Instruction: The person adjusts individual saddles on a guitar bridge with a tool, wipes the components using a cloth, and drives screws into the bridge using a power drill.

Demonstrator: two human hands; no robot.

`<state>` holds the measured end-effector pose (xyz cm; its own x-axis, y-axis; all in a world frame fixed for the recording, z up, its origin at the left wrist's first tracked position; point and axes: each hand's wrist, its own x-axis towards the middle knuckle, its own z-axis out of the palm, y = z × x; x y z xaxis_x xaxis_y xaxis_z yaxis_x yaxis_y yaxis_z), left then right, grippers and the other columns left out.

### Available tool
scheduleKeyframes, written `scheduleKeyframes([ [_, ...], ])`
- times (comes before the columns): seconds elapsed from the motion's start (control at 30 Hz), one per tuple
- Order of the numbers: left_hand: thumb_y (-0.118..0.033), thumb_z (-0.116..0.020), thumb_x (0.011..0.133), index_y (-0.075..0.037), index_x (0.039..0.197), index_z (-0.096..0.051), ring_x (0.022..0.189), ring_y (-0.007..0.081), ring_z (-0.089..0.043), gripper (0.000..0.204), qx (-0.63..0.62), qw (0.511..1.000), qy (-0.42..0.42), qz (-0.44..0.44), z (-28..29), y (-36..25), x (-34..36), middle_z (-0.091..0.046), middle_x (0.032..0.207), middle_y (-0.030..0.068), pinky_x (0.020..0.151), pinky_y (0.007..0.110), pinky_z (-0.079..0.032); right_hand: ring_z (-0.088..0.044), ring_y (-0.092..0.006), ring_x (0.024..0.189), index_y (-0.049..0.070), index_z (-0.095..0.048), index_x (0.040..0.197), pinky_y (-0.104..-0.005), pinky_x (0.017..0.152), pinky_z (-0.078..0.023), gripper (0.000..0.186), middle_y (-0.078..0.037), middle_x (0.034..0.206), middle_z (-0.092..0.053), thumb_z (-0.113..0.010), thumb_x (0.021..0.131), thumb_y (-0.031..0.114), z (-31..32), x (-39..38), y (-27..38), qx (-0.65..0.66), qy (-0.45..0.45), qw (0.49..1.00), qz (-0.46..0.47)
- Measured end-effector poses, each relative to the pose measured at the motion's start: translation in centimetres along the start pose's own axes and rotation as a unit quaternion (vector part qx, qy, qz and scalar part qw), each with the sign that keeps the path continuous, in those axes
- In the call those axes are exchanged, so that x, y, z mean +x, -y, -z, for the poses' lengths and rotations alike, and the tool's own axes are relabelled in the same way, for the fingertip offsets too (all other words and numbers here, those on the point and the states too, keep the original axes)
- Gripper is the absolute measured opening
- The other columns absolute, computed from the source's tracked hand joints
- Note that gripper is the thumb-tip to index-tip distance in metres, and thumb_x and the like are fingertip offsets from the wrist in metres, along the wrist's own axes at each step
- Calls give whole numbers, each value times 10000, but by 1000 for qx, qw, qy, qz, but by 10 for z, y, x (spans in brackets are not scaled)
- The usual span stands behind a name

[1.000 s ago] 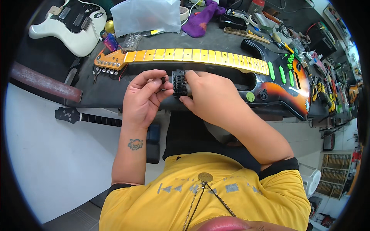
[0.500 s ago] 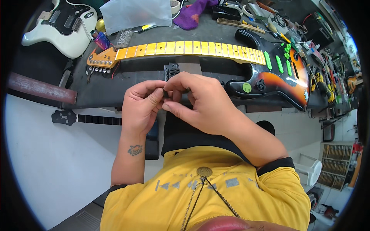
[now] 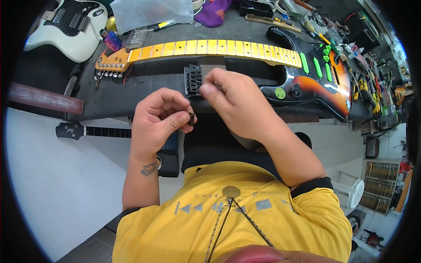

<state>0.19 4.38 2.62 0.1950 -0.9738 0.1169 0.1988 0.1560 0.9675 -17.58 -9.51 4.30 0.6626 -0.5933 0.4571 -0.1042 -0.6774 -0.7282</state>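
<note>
My left hand pinches a small dark metal piece between thumb and fingertips, just past the near edge of the bench. Its exact kind is too small to tell. My right hand is raised to the right of it, thumb and fingers curled together beside the black guitar bridge; whatever those fingers hold, if anything, is hidden. The bridge lies flat on the dark bench, apart from the left hand. Beyond both hands, a sunburst electric guitar with a yellow maple neck and green pickup covers lies across the bench.
A white guitar body is at the far left, near a translucent plastic sheet. Along the right side, pliers and many tools crowd the bench. Below its left edge, a dark guitar headstock sticks out over a white surface.
My hands have parted: the right moved up and right, off the dark piece, while the left shifted slightly left and down with it. More of the bridge shows now.
</note>
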Motion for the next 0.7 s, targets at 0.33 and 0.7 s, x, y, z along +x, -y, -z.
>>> scheduleKeyframes([
  [0.33, -38, -674, 1018, 40, 1131, -740, 813, 124, -686, 152, -45, 983, -175, 10, 22, 8, 42, -748, 1030, 123, 707, 261, -554, -710, -382, 824, 32, -663, 1097, -466, 723, -567, 334, -168, 949, -722, -816, 891, 245, -8, -7, -3, -114, 45, 988, -95],
  [0.7, -112, -779, 963, 8, 1072, -785, 798, 61, -653, 161, 200, 973, -104, 50, 39, 32, 87, -745, 926, 40, 710, 230, -512, -747, -265, 833, 151, -769, 1160, -393, 718, -610, 310, -66, 1090, -698, -828, 856, 158, -40, -16, -11, -175, -9, 985, -8],
])
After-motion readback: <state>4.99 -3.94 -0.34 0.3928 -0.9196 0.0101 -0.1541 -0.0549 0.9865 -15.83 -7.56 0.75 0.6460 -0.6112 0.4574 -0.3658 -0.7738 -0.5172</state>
